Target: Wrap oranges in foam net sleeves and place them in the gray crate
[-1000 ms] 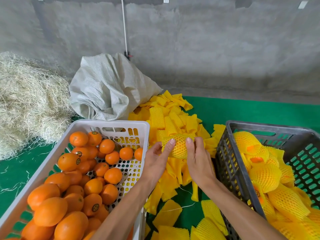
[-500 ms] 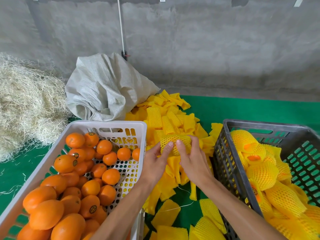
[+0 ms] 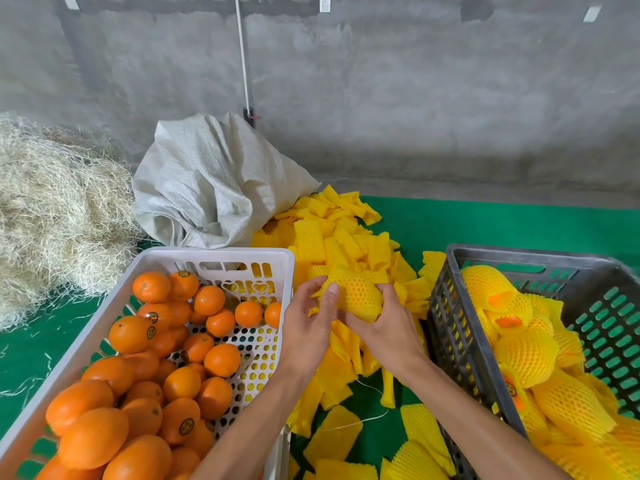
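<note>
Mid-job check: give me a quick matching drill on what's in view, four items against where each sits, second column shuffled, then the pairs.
Things:
1. bare oranges
2. gray crate
3. woven sack
4. sleeved orange

Places:
A. behind the white crate, against the wall
B. between the left hand and right hand
C. in the white crate, at left
D. at right, holding wrapped fruit

Pairs: 1-C, 2-D, 3-A, 4-B
</note>
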Motion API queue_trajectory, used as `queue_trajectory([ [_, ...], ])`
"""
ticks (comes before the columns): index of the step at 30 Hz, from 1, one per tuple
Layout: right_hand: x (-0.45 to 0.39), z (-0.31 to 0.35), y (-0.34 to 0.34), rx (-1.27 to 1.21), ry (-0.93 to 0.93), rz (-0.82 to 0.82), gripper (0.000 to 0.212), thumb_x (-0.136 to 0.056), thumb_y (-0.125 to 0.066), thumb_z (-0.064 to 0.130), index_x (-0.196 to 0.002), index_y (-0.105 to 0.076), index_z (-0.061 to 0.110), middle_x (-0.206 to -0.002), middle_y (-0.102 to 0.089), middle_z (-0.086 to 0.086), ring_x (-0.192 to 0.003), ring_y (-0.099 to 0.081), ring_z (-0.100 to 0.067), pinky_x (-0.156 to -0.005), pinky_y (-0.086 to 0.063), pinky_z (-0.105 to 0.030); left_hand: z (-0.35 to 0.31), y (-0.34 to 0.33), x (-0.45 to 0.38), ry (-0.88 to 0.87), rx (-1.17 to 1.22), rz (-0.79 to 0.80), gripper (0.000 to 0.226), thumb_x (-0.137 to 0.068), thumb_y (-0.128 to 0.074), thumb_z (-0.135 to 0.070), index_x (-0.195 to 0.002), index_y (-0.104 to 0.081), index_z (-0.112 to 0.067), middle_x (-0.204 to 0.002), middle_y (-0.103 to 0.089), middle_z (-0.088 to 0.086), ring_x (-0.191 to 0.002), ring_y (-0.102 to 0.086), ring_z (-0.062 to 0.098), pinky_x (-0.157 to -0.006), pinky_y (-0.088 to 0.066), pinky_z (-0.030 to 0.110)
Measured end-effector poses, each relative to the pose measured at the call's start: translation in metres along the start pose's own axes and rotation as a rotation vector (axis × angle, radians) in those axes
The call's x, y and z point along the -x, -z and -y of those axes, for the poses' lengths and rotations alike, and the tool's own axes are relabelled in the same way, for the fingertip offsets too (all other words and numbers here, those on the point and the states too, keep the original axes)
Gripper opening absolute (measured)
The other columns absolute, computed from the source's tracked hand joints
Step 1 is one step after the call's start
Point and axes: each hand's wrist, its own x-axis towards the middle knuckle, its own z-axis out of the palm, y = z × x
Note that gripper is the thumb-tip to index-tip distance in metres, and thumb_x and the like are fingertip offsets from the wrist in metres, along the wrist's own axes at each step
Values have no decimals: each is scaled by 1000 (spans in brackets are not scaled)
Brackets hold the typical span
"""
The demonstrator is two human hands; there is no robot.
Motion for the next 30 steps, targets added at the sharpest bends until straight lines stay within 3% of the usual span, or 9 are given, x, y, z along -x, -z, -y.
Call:
queue_trajectory([
  [3, -3, 4, 3, -226, -77, -136, 72, -70, -73, 80, -123, -47, 37, -110, -65, 15, -91, -66, -9, -70, -57, -31, 0, 0, 0, -10, -17, -23, 39, -98, -59, -49, -130, -64, -26, -127, -67, -15, -120, -64, 9, -85, -63, 36],
  [5, -5, 9, 8, -474, -126, -210, 64, -77, -71, 73, -121, -57, 29, -105, -74, 2, -68, -66, -15, -60, -57, -33, 1, -2, 0, 38, -11, -8, 40, -98, -56, -51, -128, -64, -26, -128, -66, -13, -119, -64, 12, -81, -63, 37],
  [9, -9, 17, 25, -905, -113, -438, 59, -95, -45, 71, -118, -63, 20, -100, -75, -10, -51, -54, -22, -51, -48, -33, 8, -3, 1, 61, -79, 40, 41, -94, -55, -56, -121, -66, -26, -114, -68, -20, -110, -67, 14, -68, -59, 27],
  [12, -10, 17, 40, -1091, -137, -553, 58, -99, -29, 71, -117, -66, 31, -110, -74, -10, -56, -54, -24, -53, -46, -34, 14, -3, 1, 57, -159, 91, 41, -93, -52, -59, -119, -66, -30, -108, -68, -25, -106, -69, 12, -68, -61, 29],
  [15, -11, 17, 49, -1111, -143, -599, 58, -100, -33, 69, -129, -52, 22, -119, -72, -1, -63, -58, -26, -51, -48, -33, 17, -2, 0, 70, -211, 124, 36, -93, -52, -58, -115, -65, -33, -103, -70, -23, -103, -70, 11, -71, -64, 38],
  [19, -9, 12, 37, -895, -2, -554, 26, -104, -43, 51, -113, -57, 31, -118, -69, 3, -59, -61, -23, -49, -49, -31, 19, 0, 2, 81, -271, 160, 37, -93, -52, -58, -116, -65, -31, -113, -70, -14, -105, -70, 13, -81, -62, 46],
  [24, -11, -3, 21, -457, -59, -235, 17, -106, -51, 37, -119, -50, 27, -107, -71, 0, -60, -64, -18, -56, -53, -36, 25, -2, 8, 100, -558, 364, 36, -102, -56, -47, -127, -59, -22, -131, -62, -6, -110, -63, 9, -81, -53, 22],
  [27, -3, -17, 12, 272, -120, 283, 32, -105, -49, 40, -134, -48, 24, -123, -66, -5, -101, -68, -27, -86, -56, -46, 30, 0, 14, 119, -932, 580, 42, -105, -53, -42, -139, -51, -17, -144, -49, 4, -129, -50, 22, -105, -43, 35],
  [30, 10, -23, 3, 769, -129, 878, 55, -105, -49, 26, -158, -31, 25, -155, -43, -11, -133, -49, -34, -103, -47, -39, 32, 9, 16, 302, -1234, 746, 58, -107, -46, -39, -157, -28, -15, -161, -22, 15, -148, -25, 37, -118, -31, 46],
])
